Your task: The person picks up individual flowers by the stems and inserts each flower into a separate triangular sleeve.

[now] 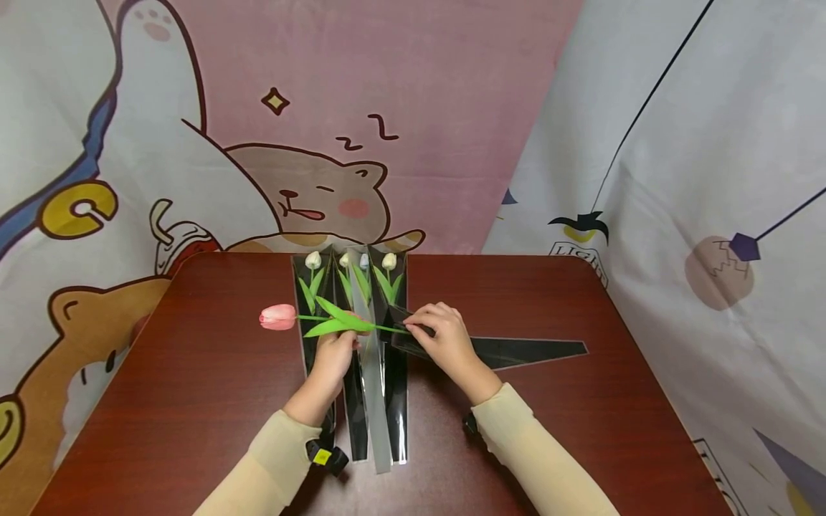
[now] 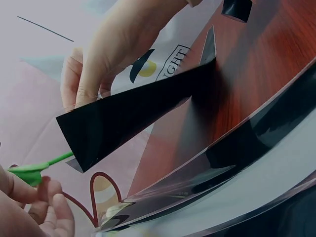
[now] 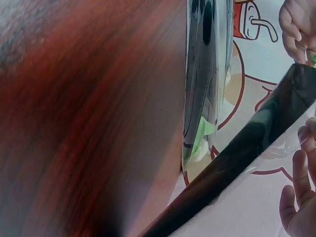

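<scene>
A pink artificial tulip [image 1: 278, 317] with green leaves lies across my view, its bloom pointing left. My left hand [image 1: 332, 360] pinches it around the leaves and stem. With my right hand [image 1: 444, 338] I grip the wide end of a long, tapering flower sleeve [image 1: 529, 351], black with a clear side. The sleeve's narrow tip points right. In the left wrist view the green stem [image 2: 60, 158] meets the sleeve's mouth; the stem's lower end is hidden. The right wrist view shows the sleeve [image 3: 247, 143] slanting between both hands.
Beneath my hands, several sleeved tulips lie side by side, with white blooms [image 1: 313, 260] and a pale blue one [image 1: 364, 261] at the far edge. A grey strip [image 1: 377, 401] runs among them. The brown table [image 1: 193, 401] backs onto a cartoon-printed cloth [image 1: 439, 107].
</scene>
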`<state>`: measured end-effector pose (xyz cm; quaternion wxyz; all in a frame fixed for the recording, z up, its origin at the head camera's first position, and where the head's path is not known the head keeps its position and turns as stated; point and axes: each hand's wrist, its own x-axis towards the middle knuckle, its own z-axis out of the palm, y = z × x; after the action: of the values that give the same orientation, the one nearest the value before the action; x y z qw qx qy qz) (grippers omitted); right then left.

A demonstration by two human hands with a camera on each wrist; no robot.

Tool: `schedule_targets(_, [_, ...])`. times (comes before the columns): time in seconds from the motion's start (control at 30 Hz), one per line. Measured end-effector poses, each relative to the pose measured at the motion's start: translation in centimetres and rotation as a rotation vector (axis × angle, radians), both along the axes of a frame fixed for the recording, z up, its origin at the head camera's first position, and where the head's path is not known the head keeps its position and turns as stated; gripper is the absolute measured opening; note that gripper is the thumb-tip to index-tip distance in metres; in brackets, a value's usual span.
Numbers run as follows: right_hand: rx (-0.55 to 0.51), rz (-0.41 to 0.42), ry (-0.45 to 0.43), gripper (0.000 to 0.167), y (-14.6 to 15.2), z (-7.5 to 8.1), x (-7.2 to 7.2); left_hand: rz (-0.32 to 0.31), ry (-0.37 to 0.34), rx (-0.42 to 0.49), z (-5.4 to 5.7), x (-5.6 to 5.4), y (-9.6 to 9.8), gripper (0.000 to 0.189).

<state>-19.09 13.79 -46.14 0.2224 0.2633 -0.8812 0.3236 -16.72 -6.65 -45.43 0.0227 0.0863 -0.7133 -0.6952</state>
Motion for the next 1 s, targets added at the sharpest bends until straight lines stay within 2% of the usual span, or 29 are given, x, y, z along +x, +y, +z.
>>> schedule_targets(0.1, [0.002,-0.001,-0.001,0.007,0.0,0.0,0.0,0.043,0.048,0.035,0.0,0.1,-0.1,0.024])
schedule_targets(0.2, [0.006,-0.004,-0.001,0.007,-0.1,0.0,-0.1,0.074,0.136,0.106,-0.2,0.0,-0.1,0.018])
schedule_targets(0.33, [0.004,-0.007,0.001,0.007,-0.1,0.0,-0.1,0.125,0.201,0.206,-0.3,-0.1,-0.2,0.029])
schedule_targets(0.4, [0.005,-0.008,0.002,0.007,-0.1,0.0,-0.1,0.163,0.2,0.208,-0.2,-0.1,-0.2,0.033])
schedule_targets(0.53, [0.004,-0.01,0.006,0.007,-0.1,-0.1,-0.1,0.203,0.178,0.136,0.0,-0.2,-0.4,0.029])
schedule_targets(0.63, [0.005,-0.012,0.002,0.007,-0.1,-0.1,-0.2,0.194,0.208,0.096,0.0,-0.2,-0.6,0.022])
schedule_targets(0.73, [0.003,-0.014,-0.006,0.007,-0.1,-0.2,-0.2,0.168,0.252,0.087,0.8,0.2,-0.8,0.02])
schedule_targets(0.87, [-0.001,-0.012,-0.006,0.007,-0.1,-0.2,-0.2,0.168,0.288,0.076,0.7,0.2,-1.0,0.017])
schedule_targets(0.93, [-0.001,-0.014,-0.005,0.007,-0.1,-0.2,-0.2,0.182,0.292,0.085,-0.1,-0.2,-1.1,0.016])
schedule_targets(1.0, [0.0,-0.018,-0.003,0.007,-0.1,-0.2,-0.2,0.2,0.282,0.098,-0.3,-0.3,-1.1,0.021])
